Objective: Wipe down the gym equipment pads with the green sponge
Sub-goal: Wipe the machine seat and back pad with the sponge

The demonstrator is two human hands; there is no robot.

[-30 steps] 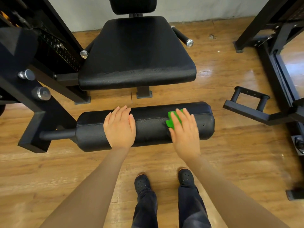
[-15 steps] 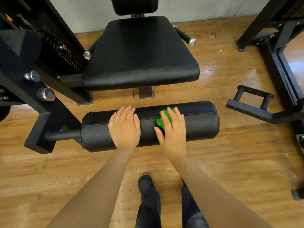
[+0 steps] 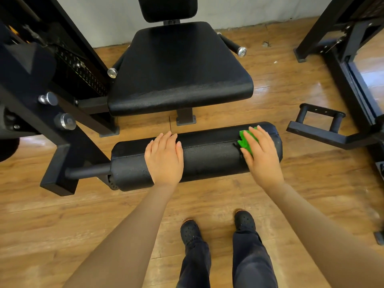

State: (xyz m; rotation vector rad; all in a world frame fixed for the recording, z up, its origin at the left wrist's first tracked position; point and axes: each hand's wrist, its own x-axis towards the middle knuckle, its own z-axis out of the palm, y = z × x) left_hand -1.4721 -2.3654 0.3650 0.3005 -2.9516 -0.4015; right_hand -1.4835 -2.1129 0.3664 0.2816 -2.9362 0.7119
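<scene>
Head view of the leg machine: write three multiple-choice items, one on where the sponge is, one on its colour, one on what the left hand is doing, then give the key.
1. Where on the roller pad does the sponge sit?
A. near its right end
B. at its left end, by the bar
C. on the floor below it

2. What colour is the sponge?
A. yellow
B. green
C. blue

3. What is the left hand doing?
A. pinching the sponge
B. hanging free above the floor
C. resting flat on the roller pad

Key: 1 A, the sponge lies under the right hand close to the pad's right end. 2 B, bright green shows beside the fingers. 3 C, the left hand's straight fingers lie over the pad's middle and hold nothing.
</scene>
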